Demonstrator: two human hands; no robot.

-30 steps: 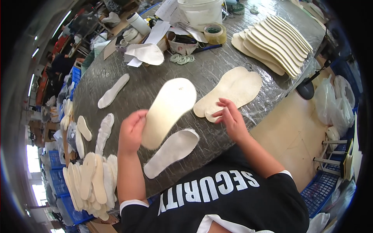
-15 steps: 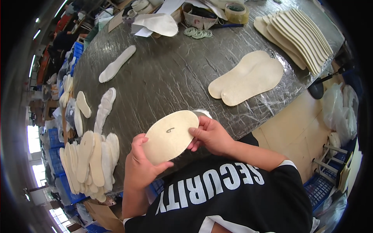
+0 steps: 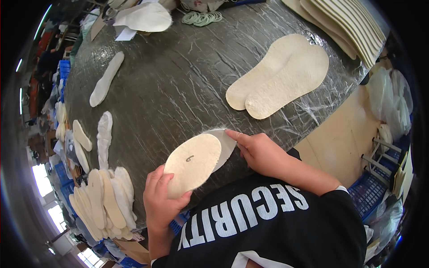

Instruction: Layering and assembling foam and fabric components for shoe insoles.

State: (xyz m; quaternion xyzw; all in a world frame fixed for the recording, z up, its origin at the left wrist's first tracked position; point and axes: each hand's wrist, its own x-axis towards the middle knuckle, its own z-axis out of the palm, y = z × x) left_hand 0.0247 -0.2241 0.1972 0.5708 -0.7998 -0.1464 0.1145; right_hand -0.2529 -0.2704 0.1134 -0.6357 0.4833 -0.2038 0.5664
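Note:
My left hand (image 3: 164, 196) grips the near end of a cream felt insole (image 3: 193, 163), fingers and thumb at its edges. A small pencil mark shows on its upper face. Partly beneath it lies a thin grey-white insole (image 3: 226, 145) with a fuzzy edge. My right hand (image 3: 257, 149) is at that piece's far right edge, index finger stretched along the tip and the other fingers curled by the rim; its thumb is mostly hidden. Further right, two overlapping cream insoles (image 3: 286, 78) lie flat on the dark, film-covered table (image 3: 170, 89).
A fanned stack of cream insoles (image 3: 344, 27) is at the far right corner. A heap of insoles (image 3: 105, 201) sits at the left edge, with single white fuzzy pieces (image 3: 107, 80) beyond. Green rings (image 3: 202, 18) lie at the back. A blue crate (image 3: 368, 192) stands on the right.
My right hand has let go of the cream insole and moved to the grey-white one, more of which now shows. My left hand keeps the cream insole, tilted more upright. The view has shifted.

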